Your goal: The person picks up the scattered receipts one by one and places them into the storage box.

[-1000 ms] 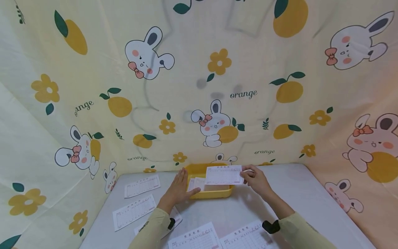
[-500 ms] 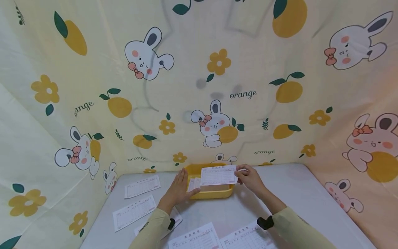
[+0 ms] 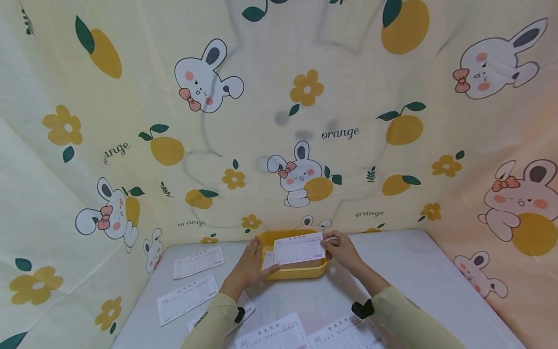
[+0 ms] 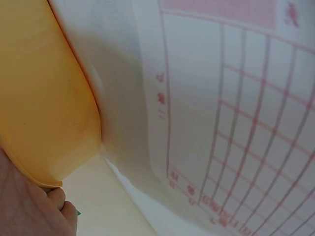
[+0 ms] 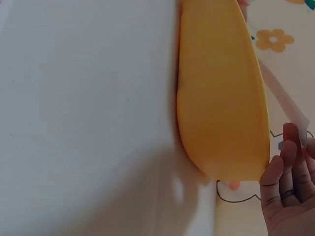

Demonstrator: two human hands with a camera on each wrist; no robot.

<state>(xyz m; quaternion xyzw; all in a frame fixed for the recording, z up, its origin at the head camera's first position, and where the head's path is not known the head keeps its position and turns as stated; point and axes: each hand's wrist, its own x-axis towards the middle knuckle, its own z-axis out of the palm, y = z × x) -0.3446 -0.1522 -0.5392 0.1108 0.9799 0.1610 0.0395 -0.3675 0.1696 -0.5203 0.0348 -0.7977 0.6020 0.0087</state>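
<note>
My right hand (image 3: 343,251) pinches the right end of a white printed form slip (image 3: 299,248). The slip is held tilted over the yellow plastic basket (image 3: 301,275), its left end lower than its right. Against the basket's left side rests my left hand (image 3: 247,267), fingers straight along the wall and thumb over the front rim. Inside the basket, another printed slip (image 3: 268,260) shows beside the held one. The right wrist view has the right fingers (image 5: 273,172) beside the basket's end (image 5: 224,128), the held slip mostly out of frame.
More printed forms lie on the white table (image 3: 401,271): one at the back left (image 3: 198,262), another form (image 3: 187,299) nearer, and forms (image 3: 272,334) along the front edge. The left forearm covers part of one. A patterned cloth (image 3: 244,160) stands right behind the basket.
My right hand has moved left with the slip, which now sits further over the basket and tilts down to the left. My left hand has stayed at the basket's left side.
</note>
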